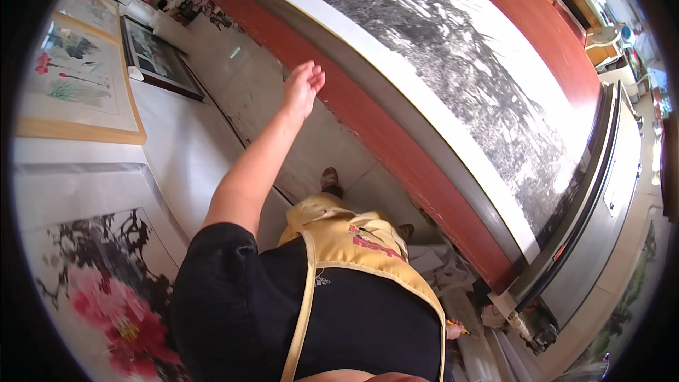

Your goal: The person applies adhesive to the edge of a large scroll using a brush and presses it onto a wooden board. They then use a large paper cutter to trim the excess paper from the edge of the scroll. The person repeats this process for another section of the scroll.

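Note:
My left hand (304, 90) is stretched out over the gap beside a large table. Its fingers are loosely curled and nothing shows in them; the nearest thing is the table's red-brown edge (368, 131). On the table lies a long ink painting (438, 42) in black and grey, with a broad white border. Low on the right, partly hidden by my body, my right hand (453, 330) is closed around a small yellow tool (463, 328). Its kind is too small to make out. I wear a yellow apron (353, 237) over a black shirt.
Framed flower paintings (81, 81) and a dark-framed picture (159, 56) lean on the left, above a large pink peony painting (120, 311). A long grey machine (580, 240) stands at the table's right end. Rolled plastic (470, 311) and papers lie near my right hand.

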Motion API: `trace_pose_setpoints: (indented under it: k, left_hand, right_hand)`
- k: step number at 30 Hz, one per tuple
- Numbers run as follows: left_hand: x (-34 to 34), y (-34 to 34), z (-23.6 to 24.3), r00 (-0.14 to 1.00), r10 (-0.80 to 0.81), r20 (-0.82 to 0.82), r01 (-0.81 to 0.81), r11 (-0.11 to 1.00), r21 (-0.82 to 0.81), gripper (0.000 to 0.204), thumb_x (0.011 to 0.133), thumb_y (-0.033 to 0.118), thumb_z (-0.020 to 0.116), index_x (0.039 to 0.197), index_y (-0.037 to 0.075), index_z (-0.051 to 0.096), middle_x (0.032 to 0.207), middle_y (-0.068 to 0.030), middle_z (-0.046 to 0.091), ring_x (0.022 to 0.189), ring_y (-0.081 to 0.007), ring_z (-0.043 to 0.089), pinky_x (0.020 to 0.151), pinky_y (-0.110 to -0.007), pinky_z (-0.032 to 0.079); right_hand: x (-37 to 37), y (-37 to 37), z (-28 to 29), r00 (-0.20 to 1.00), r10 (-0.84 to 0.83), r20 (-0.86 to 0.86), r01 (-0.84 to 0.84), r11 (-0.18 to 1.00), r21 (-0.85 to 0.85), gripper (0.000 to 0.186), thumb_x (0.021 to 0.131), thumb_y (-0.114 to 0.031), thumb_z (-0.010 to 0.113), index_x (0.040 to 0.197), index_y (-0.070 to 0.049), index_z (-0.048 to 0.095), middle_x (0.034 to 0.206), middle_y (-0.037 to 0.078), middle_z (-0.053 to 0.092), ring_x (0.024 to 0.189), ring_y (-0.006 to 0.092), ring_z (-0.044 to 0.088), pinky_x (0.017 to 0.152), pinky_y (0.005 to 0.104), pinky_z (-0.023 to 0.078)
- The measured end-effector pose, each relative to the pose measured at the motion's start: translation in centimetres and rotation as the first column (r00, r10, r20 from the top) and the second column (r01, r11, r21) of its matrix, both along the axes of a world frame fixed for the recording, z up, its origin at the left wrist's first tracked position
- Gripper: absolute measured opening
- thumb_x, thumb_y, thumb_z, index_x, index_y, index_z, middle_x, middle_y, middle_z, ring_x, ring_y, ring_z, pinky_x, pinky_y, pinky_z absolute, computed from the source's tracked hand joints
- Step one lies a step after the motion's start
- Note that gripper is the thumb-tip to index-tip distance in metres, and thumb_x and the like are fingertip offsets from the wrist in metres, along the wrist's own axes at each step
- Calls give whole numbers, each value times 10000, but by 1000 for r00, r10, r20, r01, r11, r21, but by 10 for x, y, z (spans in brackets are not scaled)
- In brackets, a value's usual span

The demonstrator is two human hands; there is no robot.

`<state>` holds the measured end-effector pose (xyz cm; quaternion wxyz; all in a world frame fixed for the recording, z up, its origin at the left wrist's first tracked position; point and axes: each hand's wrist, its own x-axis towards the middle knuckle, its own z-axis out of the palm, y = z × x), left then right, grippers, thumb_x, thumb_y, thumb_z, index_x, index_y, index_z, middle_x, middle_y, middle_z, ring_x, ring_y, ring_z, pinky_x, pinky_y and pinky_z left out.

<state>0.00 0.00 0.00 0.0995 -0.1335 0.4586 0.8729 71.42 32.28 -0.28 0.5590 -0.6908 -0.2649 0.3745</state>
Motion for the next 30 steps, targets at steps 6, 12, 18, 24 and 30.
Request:
trace_pose_setpoints:
  k: [6,12,18,24,30]
  left_hand:
    - [-161,-20,26,985,16,174,-34,995,97,119,1015,76,593,1057,-33,574,996,-163,650,948,-270,655,886,-405,608]
    - [-232,-12,-4,959,17,282,-89,966,241,126,998,103,620,1059,-6,605,869,-125,652,771,-227,668,686,-341,613]
    - [-238,-30,14,937,-299,183,267,947,177,125,942,179,750,969,63,711,713,13,609,599,-80,526,513,-236,420]
    - [-257,-52,21,881,-465,-88,425,859,-284,147,942,238,767,984,105,723,862,68,658,721,-32,535,665,-207,436]
    - [-281,-70,33,770,-626,-124,631,775,7,121,982,184,699,1033,75,709,981,-14,697,902,-104,616,830,-260,483]
  right_hand:
    - [-102,-20,61,983,6,183,-48,973,227,281,1067,-311,575,993,-44,525,806,1,480,599,106,391,519,273,295]
    - [-236,-16,154,877,276,394,-429,819,382,277,1111,-280,509,1157,-24,603,780,-25,445,589,77,314,514,258,281]
    - [-373,15,196,735,479,481,-663,658,357,257,1097,-255,540,1152,-16,613,775,-38,472,608,52,327,505,237,261]
    - [-520,17,202,231,816,531,-972,219,87,140,1077,-195,547,1008,-77,577,718,-85,401,582,4,312,502,207,224]
    - [-666,-39,196,-120,938,326,-992,-97,-85,173,1054,-160,565,1168,-32,593,801,-42,527,593,14,388,510,193,299]
